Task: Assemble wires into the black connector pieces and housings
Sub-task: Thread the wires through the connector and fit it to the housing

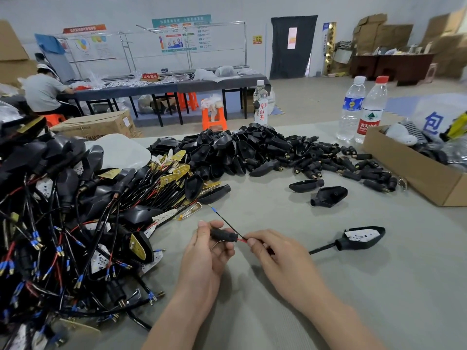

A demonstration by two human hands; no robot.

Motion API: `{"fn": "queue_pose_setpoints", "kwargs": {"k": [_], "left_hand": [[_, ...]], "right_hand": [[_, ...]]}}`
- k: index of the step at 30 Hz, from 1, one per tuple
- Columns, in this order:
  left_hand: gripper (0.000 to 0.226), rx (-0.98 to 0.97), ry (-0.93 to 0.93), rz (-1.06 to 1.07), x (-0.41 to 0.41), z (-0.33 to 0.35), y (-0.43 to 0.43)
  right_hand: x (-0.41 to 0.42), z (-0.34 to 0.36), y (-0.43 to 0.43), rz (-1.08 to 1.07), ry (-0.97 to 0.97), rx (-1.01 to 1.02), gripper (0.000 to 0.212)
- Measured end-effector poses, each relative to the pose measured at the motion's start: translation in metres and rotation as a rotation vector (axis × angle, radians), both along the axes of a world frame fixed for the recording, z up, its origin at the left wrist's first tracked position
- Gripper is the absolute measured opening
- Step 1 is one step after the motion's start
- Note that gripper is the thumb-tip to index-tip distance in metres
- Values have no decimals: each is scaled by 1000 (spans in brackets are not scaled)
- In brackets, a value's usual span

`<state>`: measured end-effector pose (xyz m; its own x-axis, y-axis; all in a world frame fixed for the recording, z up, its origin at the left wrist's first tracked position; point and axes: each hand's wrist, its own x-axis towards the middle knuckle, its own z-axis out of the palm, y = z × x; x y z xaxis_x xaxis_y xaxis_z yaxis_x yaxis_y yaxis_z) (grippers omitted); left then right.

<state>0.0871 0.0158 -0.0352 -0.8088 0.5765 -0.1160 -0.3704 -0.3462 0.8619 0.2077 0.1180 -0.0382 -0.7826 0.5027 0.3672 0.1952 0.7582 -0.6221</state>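
Note:
My left hand point(205, 251) grips a small black connector piece point(223, 235) between thumb and fingers. My right hand point(274, 251) pinches a red and black wire point(243, 239) right at the connector's end. A thin black wire with a blue-sleeved tip point(219, 214) sticks up and away from the connector. The wire runs under my right hand to a black housing with a white board inside point(361, 237), lying on the table to the right.
A tangle of wired assemblies point(63, 236) fills the left of the grey table point(278, 311). A heap of black housings and connectors point(265, 152) lies ahead. Two loose housings point(326, 195) sit centre-right. A cardboard box point(414, 170) and water bottles point(361, 109) stand at right.

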Motion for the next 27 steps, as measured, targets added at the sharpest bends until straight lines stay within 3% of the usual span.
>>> {"fn": "queue_pose_setpoints", "kwargs": {"k": [5,9,14,21,27], "left_hand": [[41,-59,201,-95,8,-1,1],[46,-134,346,-108,14,-2,0],[43,-176,402,-118,16,0,-1],[42,-172,387,-93,18,0,0],[39,-81,180,-44,10,0,0]], "right_hand": [[-9,-2,-7,36,206,-314,25],[-11,3,-11,47,284,-342,15],[-11,4,-6,27,281,-488,28],[-12,4,0,15,294,-605,34],[-11,6,7,-67,390,-561,52]]}}
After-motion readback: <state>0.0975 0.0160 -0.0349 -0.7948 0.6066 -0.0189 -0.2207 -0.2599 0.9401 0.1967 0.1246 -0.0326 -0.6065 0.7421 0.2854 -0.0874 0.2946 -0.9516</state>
